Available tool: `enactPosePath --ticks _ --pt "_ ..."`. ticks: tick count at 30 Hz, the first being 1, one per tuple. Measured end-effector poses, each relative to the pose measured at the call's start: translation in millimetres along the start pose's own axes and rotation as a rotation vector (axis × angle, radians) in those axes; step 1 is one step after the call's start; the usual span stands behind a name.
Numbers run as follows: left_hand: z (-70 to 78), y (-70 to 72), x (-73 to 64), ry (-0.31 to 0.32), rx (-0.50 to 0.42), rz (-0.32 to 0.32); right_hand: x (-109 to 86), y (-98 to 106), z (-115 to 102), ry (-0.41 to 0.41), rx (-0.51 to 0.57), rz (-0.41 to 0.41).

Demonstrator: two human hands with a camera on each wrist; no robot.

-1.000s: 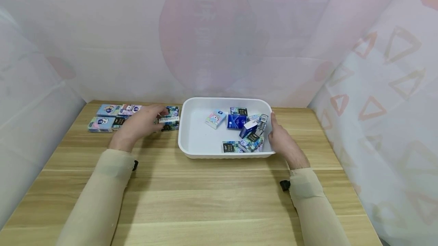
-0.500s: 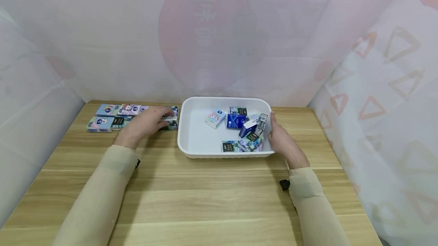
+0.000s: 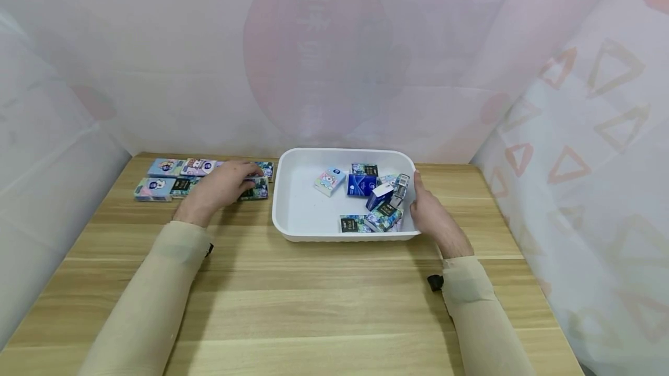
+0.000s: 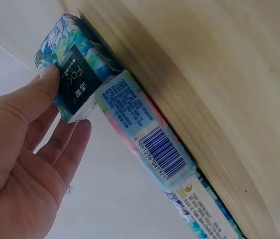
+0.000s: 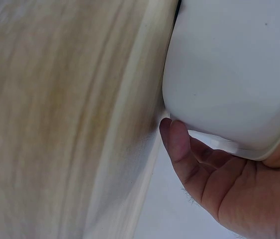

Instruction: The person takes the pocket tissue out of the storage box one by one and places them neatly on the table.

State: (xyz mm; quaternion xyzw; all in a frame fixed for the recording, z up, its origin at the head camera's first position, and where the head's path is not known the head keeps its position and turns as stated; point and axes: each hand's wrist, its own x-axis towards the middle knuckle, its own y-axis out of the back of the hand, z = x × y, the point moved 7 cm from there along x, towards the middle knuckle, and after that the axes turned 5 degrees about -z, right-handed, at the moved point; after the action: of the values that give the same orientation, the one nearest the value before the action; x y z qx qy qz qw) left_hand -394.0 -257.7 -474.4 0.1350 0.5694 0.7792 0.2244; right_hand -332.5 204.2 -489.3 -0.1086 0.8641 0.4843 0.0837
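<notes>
In the head view my left hand (image 3: 222, 184) is over the right end of two rows of small tissue packs. The left wrist view shows its thumb and fingers pinching a blue-green floral pocket tissue pack (image 4: 77, 69) marked "Face". That pack sits at the end of the front row, right against a blue-pink pack (image 4: 142, 129) with a barcode. My right hand (image 3: 431, 210) grips the right end of a white plastic tub (image 3: 303, 219), thumb at the rim and fingers against its outside. Inside the tub lie several loose tissue packs, including a dark blue one (image 3: 362, 185).
The rows continue left along the table's back edge, with a light blue pack (image 3: 153, 189) at the front left end. A pale printed sheet (image 3: 209, 74) hangs behind the wooden table (image 3: 313, 300).
The floral pack in my left hand, tilted a second ago, now lies flat at the front row's end, shifted slightly left. My right hand and the tub stay put.
</notes>
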Motion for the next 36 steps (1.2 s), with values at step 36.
enactPosePath --ticks 36 --pt "82.7 10.3 10.9 -0.103 -0.009 0.108 6.2 -0.5 11.1 0.043 0.034 0.018"
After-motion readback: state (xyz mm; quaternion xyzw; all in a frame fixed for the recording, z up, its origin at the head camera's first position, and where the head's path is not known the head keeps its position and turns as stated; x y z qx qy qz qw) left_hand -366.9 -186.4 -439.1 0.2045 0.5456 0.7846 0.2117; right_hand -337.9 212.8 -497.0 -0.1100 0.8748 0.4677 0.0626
